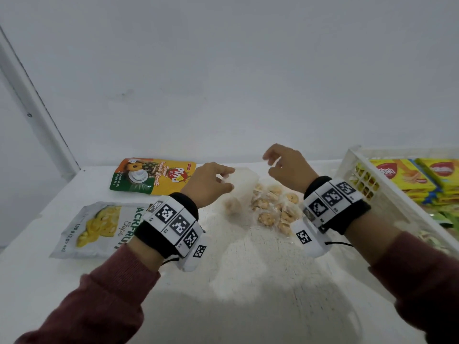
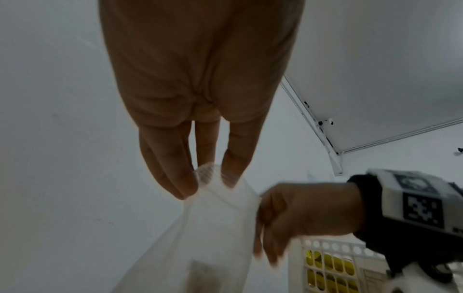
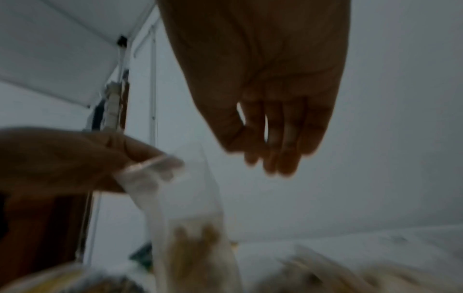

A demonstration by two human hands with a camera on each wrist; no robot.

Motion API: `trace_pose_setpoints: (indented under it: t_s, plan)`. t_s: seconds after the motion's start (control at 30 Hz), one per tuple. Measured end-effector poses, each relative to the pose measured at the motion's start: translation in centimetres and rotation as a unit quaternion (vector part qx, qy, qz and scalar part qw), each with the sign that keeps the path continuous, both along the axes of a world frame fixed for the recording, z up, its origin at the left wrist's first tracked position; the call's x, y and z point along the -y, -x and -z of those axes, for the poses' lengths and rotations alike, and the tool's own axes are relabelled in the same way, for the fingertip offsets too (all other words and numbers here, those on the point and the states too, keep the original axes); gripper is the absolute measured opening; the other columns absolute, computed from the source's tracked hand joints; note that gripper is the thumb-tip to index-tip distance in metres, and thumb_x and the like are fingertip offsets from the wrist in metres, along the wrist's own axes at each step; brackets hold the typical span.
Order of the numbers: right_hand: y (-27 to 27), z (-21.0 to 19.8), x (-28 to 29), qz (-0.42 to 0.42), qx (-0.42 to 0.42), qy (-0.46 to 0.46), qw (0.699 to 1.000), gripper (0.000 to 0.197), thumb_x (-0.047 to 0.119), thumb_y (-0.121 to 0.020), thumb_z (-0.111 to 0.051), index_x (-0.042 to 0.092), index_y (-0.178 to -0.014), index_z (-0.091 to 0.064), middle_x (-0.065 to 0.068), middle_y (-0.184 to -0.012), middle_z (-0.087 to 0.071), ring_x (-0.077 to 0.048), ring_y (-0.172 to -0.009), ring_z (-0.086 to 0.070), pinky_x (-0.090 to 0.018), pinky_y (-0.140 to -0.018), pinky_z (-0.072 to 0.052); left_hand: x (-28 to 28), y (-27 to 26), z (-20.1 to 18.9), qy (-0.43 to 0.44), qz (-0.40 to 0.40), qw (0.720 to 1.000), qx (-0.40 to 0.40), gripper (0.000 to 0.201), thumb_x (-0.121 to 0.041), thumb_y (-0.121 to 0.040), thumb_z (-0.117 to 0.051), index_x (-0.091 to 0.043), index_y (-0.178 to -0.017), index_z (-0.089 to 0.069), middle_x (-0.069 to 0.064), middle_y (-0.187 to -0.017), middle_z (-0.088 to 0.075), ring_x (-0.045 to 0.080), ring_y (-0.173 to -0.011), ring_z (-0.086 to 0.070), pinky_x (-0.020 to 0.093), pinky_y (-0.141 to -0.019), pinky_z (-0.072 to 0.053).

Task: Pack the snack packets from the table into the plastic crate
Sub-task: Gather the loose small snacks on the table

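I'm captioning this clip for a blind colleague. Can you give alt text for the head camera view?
The left hand pinches the top of a clear bag of biscuits on a white table, the right hand hovering beside it. Two snack pouches lie left; a white plastic crate holding yellow packets stands right.

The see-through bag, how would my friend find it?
Look at the white table, between the white crate and the two printed pouches. The left hand pinches its top. Only the see-through bag is clear plastic, showing small wrapped brown snacks.
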State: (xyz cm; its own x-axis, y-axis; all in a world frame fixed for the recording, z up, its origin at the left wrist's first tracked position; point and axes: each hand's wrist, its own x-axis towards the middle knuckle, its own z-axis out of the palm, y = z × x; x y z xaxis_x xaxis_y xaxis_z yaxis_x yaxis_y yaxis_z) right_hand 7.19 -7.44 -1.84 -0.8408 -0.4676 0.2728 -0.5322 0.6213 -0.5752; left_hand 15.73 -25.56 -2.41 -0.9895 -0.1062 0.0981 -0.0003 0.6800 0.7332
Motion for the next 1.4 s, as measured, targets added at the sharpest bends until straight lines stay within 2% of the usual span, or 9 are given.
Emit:
trace_pose_setpoints:
  t_s: [0.13,0.3,0.47,0.6,0.7,0.8,0.97,1.2,1.4]
  plan:
    - [-0.2,3.1,-0.1,-0.055,0.104,-0.266,0.957,0.029,0.011,-0.082,-0.061,0.008,-0.111,-0.062,-0.004,-0.099,-0.057,-0.016,-0.086,-0.051,-0.025,-0.075,-0.043,-0.2,-0.2,-0.1,0.012,-0.005,1.000,-0.007,0.039,-0.015,-0.085,-0.062,-0.016,-0.124,-0.058,0.004,-0.119,-0.055,0.011,-0.084,-0.052,0.019,-0.079,-0.037]
    - [-1.2,6.0,1.2,-0.102,0.087,-0.389,0.911,0.057,0.025,-0.078,-0.071,0.014,-0.128,-0.047,-0.005,-0.125,-0.050,-0.025,-0.113,-0.051,-0.032,-0.092,-0.042,-0.4,-0.5,-0.1,0.027,-0.007,1.000,-0.004,0.033,-0.017,-0.090,-0.055,-0.015,-0.123,-0.059,0.002,-0.121,-0.055,0.011,-0.090,-0.054,0.019,-0.082,-0.035]
    - [-1.3,5.6,1.8,-0.119,0.033,-0.455,0.882,0.036,0.014,-0.089,-0.054,0.016,-0.125,-0.048,-0.007,-0.126,-0.053,-0.025,-0.108,-0.055,-0.029,-0.080,-0.043,-0.5,-0.8,-0.1,0.024,-0.003,1.000,0.000,0.032,-0.016,-0.094,-0.048,-0.013,-0.124,-0.058,0.003,-0.125,-0.054,0.018,-0.106,-0.056,0.021,-0.087,-0.036]
    - [-1.5,3.4,0.8,-0.076,0.059,-0.271,0.958,0.034,0.007,-0.091,-0.037,0.018,-0.117,-0.054,-0.001,-0.094,-0.061,-0.019,-0.077,-0.056,-0.023,-0.069,-0.042,-0.4,-1.0,-0.1,0.026,-0.002,1.000,-0.001,0.033,-0.015,-0.095,-0.046,-0.013,-0.125,-0.057,0.003,-0.130,-0.054,0.020,-0.114,-0.054,0.020,-0.087,-0.035]
    - [-0.5,1.3,-1.0,-0.037,0.089,-0.168,0.981,0.029,0.007,-0.093,-0.032,0.010,-0.090,-0.060,0.003,-0.066,-0.050,-0.015,-0.057,-0.047,-0.021,-0.054,-0.039,-0.4,-1.0,0.0,0.025,-0.002,1.000,-0.003,0.033,-0.014,-0.095,-0.045,-0.013,-0.125,-0.058,0.003,-0.131,-0.054,0.019,-0.115,-0.054,0.020,-0.087,-0.034]
    - [0.5,1.0,-2.9,-0.009,0.122,-0.274,0.954,0.031,0.020,-0.095,-0.038,0.003,-0.090,-0.062,-0.005,-0.076,-0.056,-0.018,-0.064,-0.050,-0.025,-0.062,-0.039,-0.6,-1.1,0.1,0.023,-0.003,1.000,-0.004,0.032,-0.015,-0.096,-0.044,-0.013,-0.125,-0.058,0.003,-0.130,-0.054,0.020,-0.113,-0.054,0.020,-0.089,-0.036]
    - [0.8,4.3,-5.0,0.006,0.130,-0.377,0.917,0.049,0.032,-0.084,-0.064,0.020,-0.130,-0.049,-0.003,-0.135,-0.047,-0.021,-0.123,-0.046,-0.031,-0.100,-0.036,-1.1,-1.1,0.1,0.015,-0.007,1.000,-0.010,0.032,-0.017,-0.096,-0.044,-0.014,-0.124,-0.059,0.003,-0.130,-0.054,0.020,-0.116,-0.053,0.034,-0.103,-0.041]
    - [1.1,4.7,-5.6,-0.001,0.101,-0.319,0.942,0.028,0.023,-0.076,-0.072,0.018,-0.089,-0.048,-0.003,-0.095,-0.053,-0.018,-0.086,-0.048,-0.024,-0.066,-0.038,-1.1,-0.9,0.3,0.005,-0.011,1.000,-0.018,0.012,-0.012,-0.089,-0.054,-0.013,-0.093,-0.065,-0.002,-0.123,-0.060,0.021,-0.109,-0.058,0.033,-0.094,-0.043]
    - [-0.9,-0.8,-3.5,-0.049,-0.014,0.090,0.995,0.032,0.024,-0.068,-0.080,0.018,-0.076,-0.050,0.005,-0.073,-0.051,-0.001,-0.063,-0.046,-0.013,-0.057,-0.034,-1.2,-0.7,0.3,-0.015,-0.012,1.000,-0.017,0.028,-0.011,-0.085,-0.059,-0.011,-0.111,-0.066,-0.005,-0.107,-0.060,0.019,-0.099,-0.060,0.034,-0.093,-0.047]
